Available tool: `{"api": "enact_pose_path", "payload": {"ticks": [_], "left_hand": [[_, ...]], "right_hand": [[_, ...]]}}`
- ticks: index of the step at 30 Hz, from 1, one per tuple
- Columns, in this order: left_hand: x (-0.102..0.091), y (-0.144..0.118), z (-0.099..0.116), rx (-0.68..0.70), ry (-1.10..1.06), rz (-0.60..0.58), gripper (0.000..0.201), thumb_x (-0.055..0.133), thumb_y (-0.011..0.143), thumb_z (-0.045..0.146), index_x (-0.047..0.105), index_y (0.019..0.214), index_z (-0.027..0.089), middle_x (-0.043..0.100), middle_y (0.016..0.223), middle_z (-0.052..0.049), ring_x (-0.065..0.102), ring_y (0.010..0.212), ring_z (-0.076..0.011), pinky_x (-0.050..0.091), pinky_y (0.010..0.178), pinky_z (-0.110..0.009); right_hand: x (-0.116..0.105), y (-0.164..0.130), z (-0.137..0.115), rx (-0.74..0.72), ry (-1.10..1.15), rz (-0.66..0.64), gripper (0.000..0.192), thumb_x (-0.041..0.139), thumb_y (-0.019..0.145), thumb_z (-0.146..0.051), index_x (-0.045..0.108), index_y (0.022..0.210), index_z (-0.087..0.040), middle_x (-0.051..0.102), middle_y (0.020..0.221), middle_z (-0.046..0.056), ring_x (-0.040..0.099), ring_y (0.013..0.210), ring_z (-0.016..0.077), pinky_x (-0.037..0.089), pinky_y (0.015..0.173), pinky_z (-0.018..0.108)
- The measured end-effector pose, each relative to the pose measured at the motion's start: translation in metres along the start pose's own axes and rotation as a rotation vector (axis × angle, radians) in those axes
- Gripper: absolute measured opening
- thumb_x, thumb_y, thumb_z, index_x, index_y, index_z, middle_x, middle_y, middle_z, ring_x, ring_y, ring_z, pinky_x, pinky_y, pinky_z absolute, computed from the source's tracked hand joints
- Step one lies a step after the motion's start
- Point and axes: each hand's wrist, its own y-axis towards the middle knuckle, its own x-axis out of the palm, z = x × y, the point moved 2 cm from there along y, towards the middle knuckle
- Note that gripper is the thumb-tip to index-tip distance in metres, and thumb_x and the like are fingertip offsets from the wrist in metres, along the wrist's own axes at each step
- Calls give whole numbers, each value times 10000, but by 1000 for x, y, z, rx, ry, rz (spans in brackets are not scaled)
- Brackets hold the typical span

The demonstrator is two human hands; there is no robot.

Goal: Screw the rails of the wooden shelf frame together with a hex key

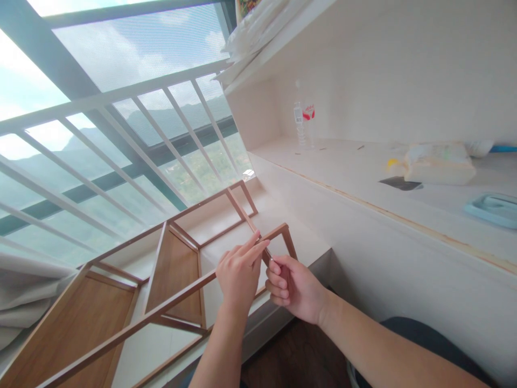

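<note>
Both hands meet at one bar of the rack (169,269), which lies tipped on the sill; left hand (239,272) pinches the bar, steadying it; right hand (291,288) is curled around something small, hidden.

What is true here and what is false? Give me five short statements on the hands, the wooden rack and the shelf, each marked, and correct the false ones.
1. Both hands meet at one slat of the wooden rack. True: the left hand and the right hand are on the same brown slat.
2. The rack stands upright. False: it lies tipped on its side by the window railing.
3. A clear water bottle stands on the white shelf. True.
4. The right hand holds the bottle. False: the bottle stands alone, far from both hands.
5. A blue tray lies on the rack. False: it lies on the shelf, at right.
</note>
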Motion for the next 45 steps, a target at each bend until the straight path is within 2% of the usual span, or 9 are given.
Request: {"api": "enact_pose_path", "payload": {"ticks": [5,10,16,21,23,30,35,42,45], "left_hand": [[0,0,0,2,1,-4,263,652,922,192,787,1049,378,730,1239,27,749,889,-184,508,772,-355],[1,1,0,16,14,27,237,650,924,207,795,1020,368,739,1218,31,749,854,-184,509,759,-351],[0,4,2,32,26,71,211,650,925,218,800,976,357,755,1179,58,746,815,-183,502,723,-342],[-1,3,2,33,22,82,204,663,921,221,797,982,362,759,1172,65,744,807,-177,498,731,-334],[-1,2,2,28,17,69,205,669,918,220,795,993,364,753,1188,69,743,816,-176,497,733,-334],[0,2,1,32,13,51,200,682,916,221,789,1006,365,745,1210,73,742,837,-173,490,740,-336],[1,2,0,50,10,71,202,688,915,216,785,1011,365,748,1202,82,743,838,-165,490,730,-336],[1,1,-1,79,5,63,219,681,914,193,786,1025,349,740,1222,65,744,844,-179,493,729,-341],[1,1,-2,77,1,60,200,683,918,206,787,1016,346,741,1221,64,743,842,-180,492,732,-343]], "right_hand": [[2,-1,-2,-17,20,33,170,652,872,-334,564,819,-199,398,477,-100,262,409,60,155,394,193],[4,0,-1,-44,-102,131,243,671,838,-406,531,815,-209,412,465,-109,280,389,59,171,381,192],[-4,0,-6,-332,-641,397,233,526,903,-465,459,874,-243,453,484,-102,339,381,99,227,382,214],[-3,-11,-16,-588,-1406,398,97,529,942,-331,502,928,-239,502,618,-62,461,550,127,317,567,251],[-1,-13,-16,-622,-1614,372,95,546,957,-327,516,949,-237,540,659,-47,498,589,139,321,614,264],[0,-15,-19,-687,-1754,449,238,438,1043,-411,546,934,-230,561,665,-21,525,599,153,305,621,269],[3,-15,-21,-691,-1674,458,314,409,1035,-373,486,771,-222,476,623,-34,446,568,128,289,600,263],[-4,0,-6,-354,-719,253,314,493,931,-442,517,718,-213,486,480,-57,399,393,99,291,390,208],[-6,4,1,-276,-457,176,293,539,907,-453,538,752,-204,500,480,-61,368,360,86,275,351,199]]}}
